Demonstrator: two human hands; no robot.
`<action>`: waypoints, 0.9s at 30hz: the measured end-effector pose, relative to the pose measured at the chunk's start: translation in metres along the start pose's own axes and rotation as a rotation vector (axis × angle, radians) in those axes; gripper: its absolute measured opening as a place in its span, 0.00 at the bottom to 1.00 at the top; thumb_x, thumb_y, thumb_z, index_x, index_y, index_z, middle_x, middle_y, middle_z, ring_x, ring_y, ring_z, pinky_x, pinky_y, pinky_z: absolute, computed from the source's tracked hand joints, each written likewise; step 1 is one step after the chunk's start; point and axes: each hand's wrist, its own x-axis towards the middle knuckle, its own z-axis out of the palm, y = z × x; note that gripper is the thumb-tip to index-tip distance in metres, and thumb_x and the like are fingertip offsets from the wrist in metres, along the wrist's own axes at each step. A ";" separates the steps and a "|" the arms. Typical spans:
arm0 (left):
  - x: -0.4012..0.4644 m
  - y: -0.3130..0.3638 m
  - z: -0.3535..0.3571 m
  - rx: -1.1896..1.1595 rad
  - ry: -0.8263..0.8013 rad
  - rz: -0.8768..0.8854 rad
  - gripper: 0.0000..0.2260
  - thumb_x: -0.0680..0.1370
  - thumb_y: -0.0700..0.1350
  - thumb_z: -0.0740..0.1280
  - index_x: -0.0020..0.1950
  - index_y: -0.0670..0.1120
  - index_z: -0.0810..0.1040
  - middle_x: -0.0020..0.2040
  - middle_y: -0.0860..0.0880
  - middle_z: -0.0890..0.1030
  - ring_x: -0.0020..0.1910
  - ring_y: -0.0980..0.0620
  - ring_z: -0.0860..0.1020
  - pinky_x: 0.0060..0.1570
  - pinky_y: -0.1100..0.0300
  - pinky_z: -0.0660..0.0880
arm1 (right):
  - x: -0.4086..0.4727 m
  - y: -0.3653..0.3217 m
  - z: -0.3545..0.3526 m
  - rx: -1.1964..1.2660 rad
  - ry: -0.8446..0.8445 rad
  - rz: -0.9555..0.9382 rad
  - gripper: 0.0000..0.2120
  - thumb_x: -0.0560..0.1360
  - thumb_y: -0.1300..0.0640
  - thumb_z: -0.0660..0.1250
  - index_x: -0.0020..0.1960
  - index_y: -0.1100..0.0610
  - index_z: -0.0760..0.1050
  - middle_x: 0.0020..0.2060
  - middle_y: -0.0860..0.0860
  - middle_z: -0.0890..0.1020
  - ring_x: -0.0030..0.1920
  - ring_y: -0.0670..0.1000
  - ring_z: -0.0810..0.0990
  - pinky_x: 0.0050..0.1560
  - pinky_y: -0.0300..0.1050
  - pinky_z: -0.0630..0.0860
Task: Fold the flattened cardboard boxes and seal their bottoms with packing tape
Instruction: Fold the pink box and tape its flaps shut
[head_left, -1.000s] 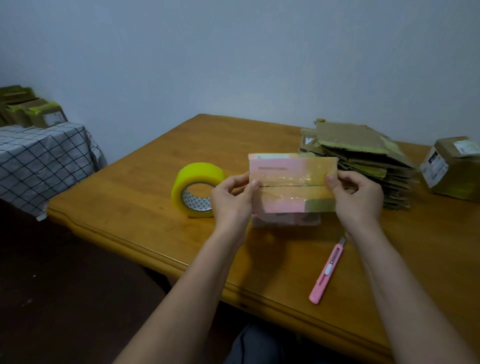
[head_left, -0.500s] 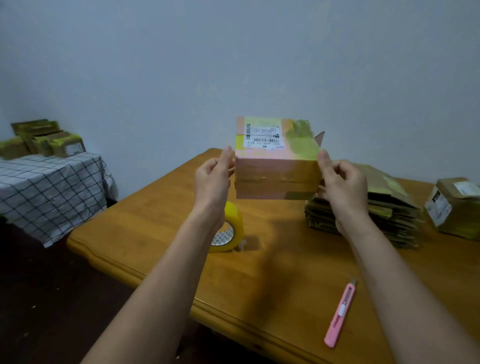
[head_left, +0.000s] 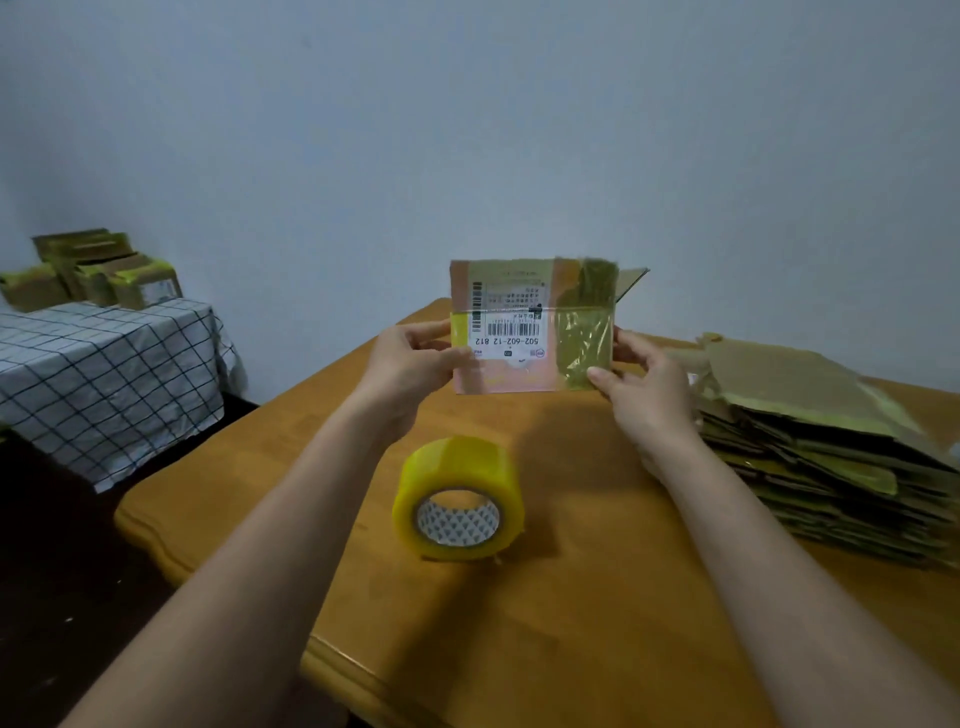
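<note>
I hold a small pinkish cardboard box (head_left: 524, 332) up above the wooden table (head_left: 571, 623), its labelled face with a barcode sticker and old yellow-green tape turned toward me. My left hand (head_left: 410, 358) grips its left edge, thumb on the front face. My right hand (head_left: 641, 379) grips its right edge with the fingers curled round it. A flap sticks out at the box's upper right. A roll of yellow packing tape (head_left: 460, 499) stands on the table below the box. The stack of flattened cardboard boxes (head_left: 815, 441) lies at the right.
A side table with a checked cloth (head_left: 109, 364) stands at the left, with several folded boxes (head_left: 93, 270) on it. The dark floor lies between the two tables. A pale wall stands close behind the wooden table.
The box has been lifted off the table and turned so its labelled face now points at me. The head view has shifted left; the pink knife and the right-hand box have left the view.
</note>
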 end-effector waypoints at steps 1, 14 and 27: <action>0.009 -0.005 -0.004 -0.019 0.006 -0.014 0.13 0.76 0.32 0.69 0.61 0.38 0.80 0.54 0.38 0.83 0.56 0.41 0.81 0.63 0.43 0.75 | 0.009 0.006 0.007 -0.005 0.001 0.017 0.25 0.74 0.69 0.69 0.69 0.57 0.73 0.54 0.47 0.79 0.50 0.46 0.81 0.53 0.40 0.76; 0.095 -0.098 -0.010 0.033 0.023 -0.252 0.15 0.79 0.31 0.65 0.66 0.38 0.78 0.62 0.43 0.80 0.61 0.47 0.78 0.51 0.57 0.80 | 0.074 0.104 0.069 -0.173 -0.222 0.279 0.27 0.78 0.72 0.58 0.75 0.56 0.63 0.70 0.52 0.72 0.69 0.51 0.70 0.65 0.43 0.69; 0.093 -0.067 -0.018 0.256 0.107 -0.204 0.23 0.80 0.30 0.58 0.73 0.46 0.70 0.71 0.45 0.72 0.61 0.48 0.75 0.48 0.58 0.77 | 0.076 0.089 0.054 -0.251 -0.341 0.257 0.35 0.77 0.73 0.55 0.79 0.55 0.50 0.77 0.52 0.59 0.76 0.51 0.61 0.71 0.45 0.63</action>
